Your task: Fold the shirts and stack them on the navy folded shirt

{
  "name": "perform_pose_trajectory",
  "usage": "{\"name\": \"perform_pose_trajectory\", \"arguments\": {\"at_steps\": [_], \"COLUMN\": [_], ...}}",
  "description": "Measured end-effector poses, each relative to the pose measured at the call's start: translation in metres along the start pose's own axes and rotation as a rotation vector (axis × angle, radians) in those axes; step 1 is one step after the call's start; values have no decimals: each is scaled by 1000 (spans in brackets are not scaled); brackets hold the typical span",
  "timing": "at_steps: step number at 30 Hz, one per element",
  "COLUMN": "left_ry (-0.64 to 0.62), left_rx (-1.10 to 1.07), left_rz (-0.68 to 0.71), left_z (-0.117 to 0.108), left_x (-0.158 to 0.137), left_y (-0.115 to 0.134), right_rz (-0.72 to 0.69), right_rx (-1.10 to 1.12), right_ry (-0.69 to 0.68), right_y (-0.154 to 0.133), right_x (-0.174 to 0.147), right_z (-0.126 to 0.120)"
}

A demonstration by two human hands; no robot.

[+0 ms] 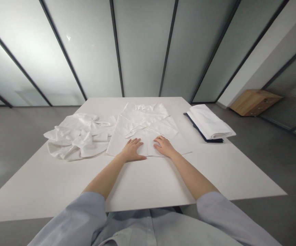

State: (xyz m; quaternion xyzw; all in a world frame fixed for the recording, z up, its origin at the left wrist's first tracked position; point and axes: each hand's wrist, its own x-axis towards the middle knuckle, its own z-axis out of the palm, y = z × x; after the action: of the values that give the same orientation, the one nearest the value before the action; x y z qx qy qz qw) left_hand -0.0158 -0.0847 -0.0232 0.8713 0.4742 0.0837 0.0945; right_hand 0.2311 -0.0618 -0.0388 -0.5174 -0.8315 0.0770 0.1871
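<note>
A white shirt (148,118) lies spread on the table, its collar at the far end and its sleeves folded in across the body. My left hand (132,149) rests flat on the lower part of the shirt, near its hem, with the thumb and fingers spread. To the right, my right hand (164,146) also lies on the lower part, palm down, fingers slightly bent and apart. Neither hand grips the cloth. A vertical seam or placket runs between the two hands.
On the left of the white table (153,188) lies a crumpled white garment (79,136), close against the shirt. At the right edge sits a folded white cloth (209,121) on top of a dark blue one (201,133). A wooden cabinet (255,102) stands on the floor beyond.
</note>
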Motion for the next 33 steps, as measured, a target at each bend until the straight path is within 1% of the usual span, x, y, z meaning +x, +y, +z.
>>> {"name": "perform_pose_trajectory", "arguments": {"at_steps": [3,7,11,14,19,21,23,26,28,30,33], "left_ry": [28,78,73,77,54,59,75,101,104,89,53], "left_rx": [-11,-31,-46,-52,-47,-21,7,28,29,22,29], "left_rz": [18,106,183,184,146,113,54,-77,-162,-199,-191], "left_z": [-2,-2,3,6,5,3,1,-1,-2,-4,-9], "left_x": [2,4,7,8,7,6,4,3,3,3,2], "left_y": [3,10,16,16,14,13,12,10,9,9,4], "right_rz": [-19,-33,-42,-43,-18,-36,-58,-53,-52,-81,-113], "right_rx": [-4,-16,-25,-29,-31,-26,-28,-30,-20,-1,15], "right_ry": [3,-2,-8,-11,-13,-37,-95,-196,-226,-216,-192], "right_y": [1,1,1,-1,-5,-7,-8,-13,-15,-15,-4], "right_x": [-1,-2,-2,-1,-2,-4,-7,-13,-16,-18,-20], "right_z": [0,1,2,2,1,0,-1,-3,-5,-9,-19]}}
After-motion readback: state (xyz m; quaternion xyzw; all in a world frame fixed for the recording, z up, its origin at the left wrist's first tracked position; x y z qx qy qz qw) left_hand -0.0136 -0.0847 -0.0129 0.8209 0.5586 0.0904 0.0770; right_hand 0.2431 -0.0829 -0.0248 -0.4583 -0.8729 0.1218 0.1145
